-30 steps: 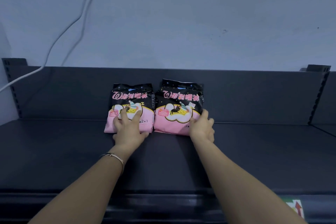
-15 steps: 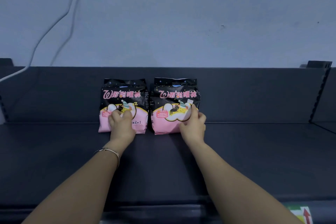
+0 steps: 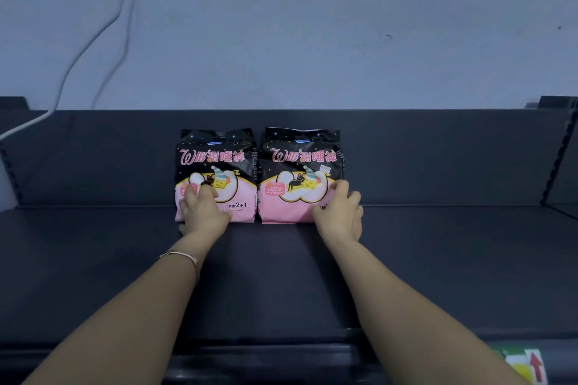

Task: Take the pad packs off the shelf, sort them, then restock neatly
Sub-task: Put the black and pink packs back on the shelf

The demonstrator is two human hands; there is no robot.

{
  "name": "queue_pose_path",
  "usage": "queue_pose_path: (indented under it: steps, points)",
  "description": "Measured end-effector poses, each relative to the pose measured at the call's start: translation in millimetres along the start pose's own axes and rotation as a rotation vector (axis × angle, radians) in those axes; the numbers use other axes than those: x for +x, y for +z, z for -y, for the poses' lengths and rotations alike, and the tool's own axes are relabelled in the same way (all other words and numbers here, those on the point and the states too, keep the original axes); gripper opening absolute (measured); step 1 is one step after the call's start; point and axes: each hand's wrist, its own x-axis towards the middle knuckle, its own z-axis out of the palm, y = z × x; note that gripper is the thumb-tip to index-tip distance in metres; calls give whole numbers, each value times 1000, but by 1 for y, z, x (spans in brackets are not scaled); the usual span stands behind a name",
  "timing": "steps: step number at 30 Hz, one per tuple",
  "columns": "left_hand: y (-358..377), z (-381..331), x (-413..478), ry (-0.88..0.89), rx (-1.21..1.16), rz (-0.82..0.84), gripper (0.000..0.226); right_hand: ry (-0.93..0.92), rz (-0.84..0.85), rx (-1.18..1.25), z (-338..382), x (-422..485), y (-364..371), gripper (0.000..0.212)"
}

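Both arms are stretched out to the back of the dark shelf (image 3: 281, 284). Two pad packs stand upright against the back panel (image 3: 438, 159), mid-frame, faces forward: the left pack (image 3: 219, 156) and the right pack (image 3: 301, 159), just beside each other and bottoms about level.

The left hand (image 3: 203, 212), bracelet (image 3: 183, 256) at the wrist, sits on the lower front of the left pack. Its fingers (image 3: 205, 194) lie bent against the pink part. Pressing or pinching? I cannot tell from here.

The right hand (image 3: 339, 212) has the right pack by its lower right corner, thumb on the front and fingers (image 3: 353, 197) curled round the side edge. That one is a real hold.

How far along? These two are the only packs in view, and they already sit straight and matched. My read is a last squaring-up of the restock, with sorting behind us. It could also be the first grab to pull them off; the picture does not settle it. Either way, little looks left on this stretch of shelf.

A white cable (image 3: 103, 28) runs down the wall at upper left, and a label (image 3: 528, 366) sits at lower right.
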Motion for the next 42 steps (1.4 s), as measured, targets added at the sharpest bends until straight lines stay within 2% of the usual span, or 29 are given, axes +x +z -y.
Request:
queue_pose_path:
  steps: [2,5,8,11,16,23,29,33,42]
  points:
    - [-6,-5,-10,4,63,-22,39,-36,-62,-27,2,-4,-1,39]
    - [-13,-17,-26,201,70,-41,24,-147,-164,-35,7,-12,-9,28]
    - [-22,-33,-48,374,124,-1,5,-270,-73,-102,13,-23,-22,31]
    - [-29,-48,-72,510,224,0,11,-381,68,-224,16,-39,-40,29]
    - [-42,-64,-110,664,382,39,14,-565,119,-476,16,-70,-78,27]
    - [-86,-74,-182,601,495,134,14,-640,186,-543,1,-121,-130,25]
    - [-116,-87,-283,541,571,57,11,-783,186,-518,-29,-178,-189,26]
    - [-115,-82,-355,487,601,38,8,-880,217,-486,-65,-215,-222,26]
    - [-83,-58,-461,409,633,167,14,-935,348,-462,-145,-282,-242,27]
